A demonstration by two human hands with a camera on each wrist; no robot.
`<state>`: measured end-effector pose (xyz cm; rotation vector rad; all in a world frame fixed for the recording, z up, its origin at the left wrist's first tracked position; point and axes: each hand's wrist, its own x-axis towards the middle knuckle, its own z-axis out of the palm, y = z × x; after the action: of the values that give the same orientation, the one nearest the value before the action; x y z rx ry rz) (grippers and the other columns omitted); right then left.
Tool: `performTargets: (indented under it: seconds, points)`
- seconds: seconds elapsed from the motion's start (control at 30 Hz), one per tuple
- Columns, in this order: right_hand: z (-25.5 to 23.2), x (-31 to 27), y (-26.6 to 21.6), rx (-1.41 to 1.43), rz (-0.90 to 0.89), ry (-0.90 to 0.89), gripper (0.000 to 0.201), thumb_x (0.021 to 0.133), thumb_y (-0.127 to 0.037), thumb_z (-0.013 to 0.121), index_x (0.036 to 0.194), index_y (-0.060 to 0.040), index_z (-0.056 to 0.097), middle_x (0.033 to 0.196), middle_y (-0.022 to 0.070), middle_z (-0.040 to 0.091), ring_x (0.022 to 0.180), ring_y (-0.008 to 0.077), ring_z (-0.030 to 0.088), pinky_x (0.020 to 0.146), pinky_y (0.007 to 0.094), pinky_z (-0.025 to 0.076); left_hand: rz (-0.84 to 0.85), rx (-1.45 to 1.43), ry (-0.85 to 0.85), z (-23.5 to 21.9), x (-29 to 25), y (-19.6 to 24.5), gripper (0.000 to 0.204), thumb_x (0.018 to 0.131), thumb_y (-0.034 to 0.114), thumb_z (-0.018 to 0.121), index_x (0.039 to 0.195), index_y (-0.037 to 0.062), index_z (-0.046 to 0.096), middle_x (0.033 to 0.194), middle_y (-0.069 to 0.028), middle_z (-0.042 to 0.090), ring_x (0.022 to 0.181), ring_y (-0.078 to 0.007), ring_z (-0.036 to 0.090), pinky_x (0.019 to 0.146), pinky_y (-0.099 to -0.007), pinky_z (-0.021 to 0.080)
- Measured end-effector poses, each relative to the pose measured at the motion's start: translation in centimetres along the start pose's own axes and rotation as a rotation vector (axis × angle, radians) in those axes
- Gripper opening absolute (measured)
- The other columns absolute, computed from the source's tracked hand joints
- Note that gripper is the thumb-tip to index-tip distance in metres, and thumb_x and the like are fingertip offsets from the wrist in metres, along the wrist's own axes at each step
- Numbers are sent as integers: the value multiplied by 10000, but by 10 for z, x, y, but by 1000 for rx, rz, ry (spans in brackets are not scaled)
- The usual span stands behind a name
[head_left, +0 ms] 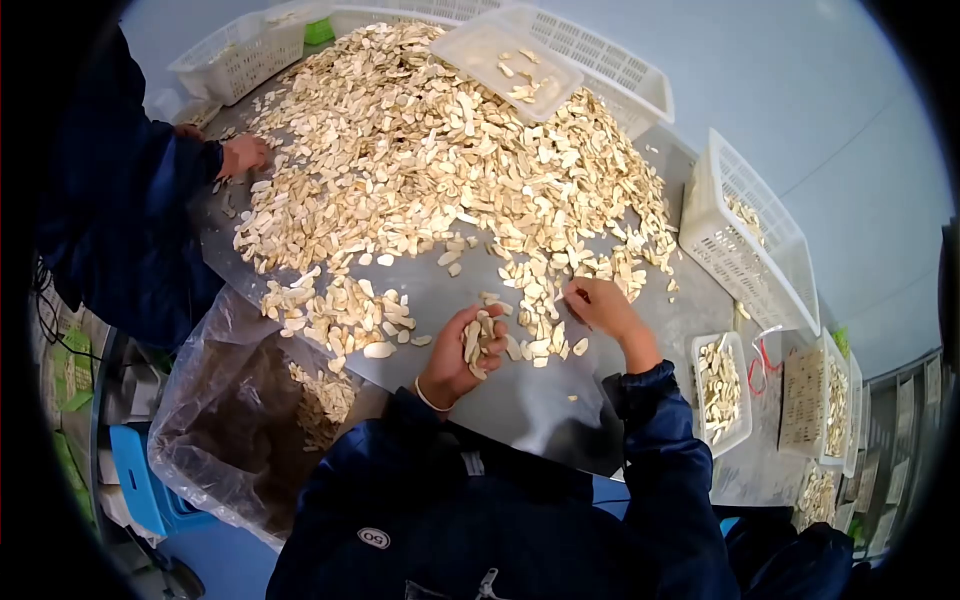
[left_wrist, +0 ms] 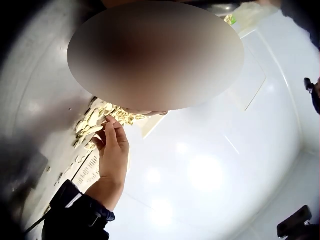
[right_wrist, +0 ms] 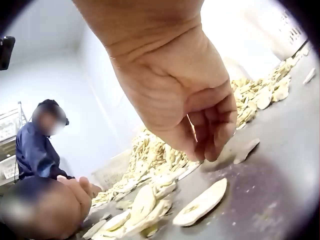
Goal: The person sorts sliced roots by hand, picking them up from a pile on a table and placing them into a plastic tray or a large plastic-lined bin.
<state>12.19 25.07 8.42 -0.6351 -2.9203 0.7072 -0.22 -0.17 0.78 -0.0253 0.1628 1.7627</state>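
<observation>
Several pale, elongated dried slices (head_left: 477, 345) lie in my left hand (head_left: 458, 362), whose fingers curl up around them over the near part of the table. To the right, my right hand (head_left: 604, 310) reaches down to the loose slices at the near edge of the heap (head_left: 430, 150). In the right wrist view, the thumb and fingertips of my right hand (right_wrist: 175, 95) come together close over the metal table, at the end of a thin slice (right_wrist: 188, 171). A larger oval slice (right_wrist: 201, 202) lies flat on the table in front of them.
A clear plastic tray (head_left: 480, 55) rests on the heap's far side. White baskets (head_left: 745, 235) stand around the table edge, and a tub of slices (head_left: 720, 390) is at right. A plastic-lined container (head_left: 215, 400) stands at near left. Another person's hand (head_left: 243, 155) touches the table at left.
</observation>
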Motion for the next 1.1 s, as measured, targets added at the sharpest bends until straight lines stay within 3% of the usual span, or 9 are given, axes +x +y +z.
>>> performTargets:
  seconds: [0.1,0.2,0.23,0.33,0.37,0.47,0.6,0.77,1.1]
  points:
    - [9,1,-19,-63,22,-66,193,931,-209,587,926,-44,688,818,177,688,691,317,639,698,382,523,-5,-11,-11,1,0,-1,362,1057,356,414,1192,84,610,909,-63,621,733,-167,521,503,-253,396]
    - [14,-10,-34,405,-153,-269,186,935,-200,589,935,-47,694,761,153,664,641,266,614,681,361,518,-7,-11,-8,0,1,-1,362,1055,360,417,1192,86,609,916,-61,618,733,-166,521,504,-250,394]
    - [11,-7,-37,512,24,-396,173,919,-172,608,980,-43,707,749,127,649,652,217,592,684,332,510,-5,-8,-4,0,1,-1,362,1054,361,419,1193,86,609,918,-60,618,734,-165,521,504,-249,393]
    - [7,18,-20,133,2,-52,205,899,-153,621,1043,-36,709,844,148,694,719,272,640,719,369,522,-17,-13,2,-1,1,-1,367,1053,366,418,1197,86,607,923,-59,614,735,-166,520,506,-248,394]
    - [21,28,0,75,-38,262,191,887,-173,629,996,-38,709,885,170,703,804,344,668,736,432,529,-19,-10,3,-1,1,-1,368,1053,366,416,1199,86,606,924,-60,613,735,-165,519,509,-248,394]
    - [28,51,39,-111,94,373,198,871,-214,642,961,-49,705,897,194,688,856,396,659,757,478,526,-19,-9,3,-2,1,0,375,1054,370,413,1204,85,605,926,-62,609,736,-163,517,516,-247,395]
    - [23,46,27,-135,46,250,226,803,-193,701,918,2,690,763,186,653,717,360,639,666,437,507,-4,-14,1,0,-1,0,379,1050,373,422,1206,79,603,933,-69,604,738,-158,513,530,-242,398]
    - [26,29,25,228,159,107,216,898,-249,650,972,-56,713,840,162,699,776,319,674,727,396,532,18,-85,-14,3,0,-2,371,1045,362,435,1205,71,599,945,-77,593,740,-154,497,545,-236,398]
    - [24,22,-5,-58,-136,253,180,898,-215,645,943,-44,679,878,158,677,746,350,654,703,406,525,30,-51,-3,2,0,-2,359,1040,355,447,1193,69,602,943,-75,591,745,-155,490,555,-242,397]
